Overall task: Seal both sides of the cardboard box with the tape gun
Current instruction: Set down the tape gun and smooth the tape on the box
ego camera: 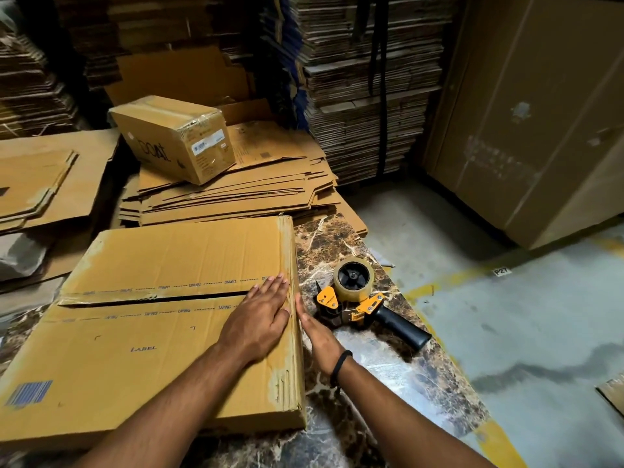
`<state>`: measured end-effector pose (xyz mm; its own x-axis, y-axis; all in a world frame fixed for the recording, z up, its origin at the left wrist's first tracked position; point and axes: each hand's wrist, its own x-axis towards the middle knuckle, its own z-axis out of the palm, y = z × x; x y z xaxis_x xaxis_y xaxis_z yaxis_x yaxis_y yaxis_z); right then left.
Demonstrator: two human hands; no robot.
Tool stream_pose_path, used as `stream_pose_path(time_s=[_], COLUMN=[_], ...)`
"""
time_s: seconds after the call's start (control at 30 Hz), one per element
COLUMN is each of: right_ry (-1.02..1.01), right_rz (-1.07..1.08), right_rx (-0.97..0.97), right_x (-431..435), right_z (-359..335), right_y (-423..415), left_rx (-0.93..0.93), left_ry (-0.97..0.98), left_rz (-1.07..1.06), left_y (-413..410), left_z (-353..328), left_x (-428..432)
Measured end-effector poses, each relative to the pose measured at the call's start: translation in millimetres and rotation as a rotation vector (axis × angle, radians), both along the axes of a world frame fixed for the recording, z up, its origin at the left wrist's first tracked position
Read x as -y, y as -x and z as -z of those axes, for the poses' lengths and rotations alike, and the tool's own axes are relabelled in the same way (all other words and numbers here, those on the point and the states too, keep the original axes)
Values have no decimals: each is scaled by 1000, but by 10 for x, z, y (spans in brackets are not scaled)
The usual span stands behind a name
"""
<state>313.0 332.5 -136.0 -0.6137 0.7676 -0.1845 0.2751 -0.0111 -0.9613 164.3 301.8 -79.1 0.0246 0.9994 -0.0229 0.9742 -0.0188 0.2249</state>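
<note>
The cardboard box (pixel 162 319) lies flat on the marble bench (pixel 337 244), in front of me and to my left. Its top flaps meet at a seam that runs left to right, between two printed lines of "TAPING". I judge this seam is not yet sealed, because I see a dark gap between the flaps.

My left hand (pixel 260 319) rests palm down on the box, near its right edge, with the fingers flat and spread toward the end of the seam. It grasps nothing; it only presses the flap. My right hand (pixel 319 336) stands on edge against the right side wall of the box, fingers straight, and it too is empty.

The tape gun (pixel 363 302) lies on the bench just beside my right hand, to the right of it, and apart from the box. Its long axis goes from the roll and the yellow head, which point toward the box, out to the black handle, which points away to the right and toward me. So my right hand is the nearer one, and the handle is on the far side from the box; I think I must reach over to the right and take the handle from above.

The box is closed, so I cannot tell what is in it. Behind it, a smaller taped box (pixel 175 140) sits on a pile of flattened cartons (pixel 253 194).
</note>
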Motion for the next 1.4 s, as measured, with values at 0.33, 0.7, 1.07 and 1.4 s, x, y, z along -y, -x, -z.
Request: stream_pose_path(time_s=[0.33, 0.7, 1.07, 1.4], right_ry=[-645, -780, -802, -772], right_rz=[-115, -172, -189, -170], right_rx=[462, 771, 935, 1131], right_x=[-166, -132, -92, -27], right_z=[-475, -729, -795, -896], right_y=[154, 259, 365, 480], left_rx=[165, -107, -62, 9], left_ry=[-84, 60, 113, 73], left_rz=[-123, -32, 7, -5], left_y=[80, 242, 637, 1062], left_z=[-31, -135, -169, -158], left_x=[4, 98, 123, 360])
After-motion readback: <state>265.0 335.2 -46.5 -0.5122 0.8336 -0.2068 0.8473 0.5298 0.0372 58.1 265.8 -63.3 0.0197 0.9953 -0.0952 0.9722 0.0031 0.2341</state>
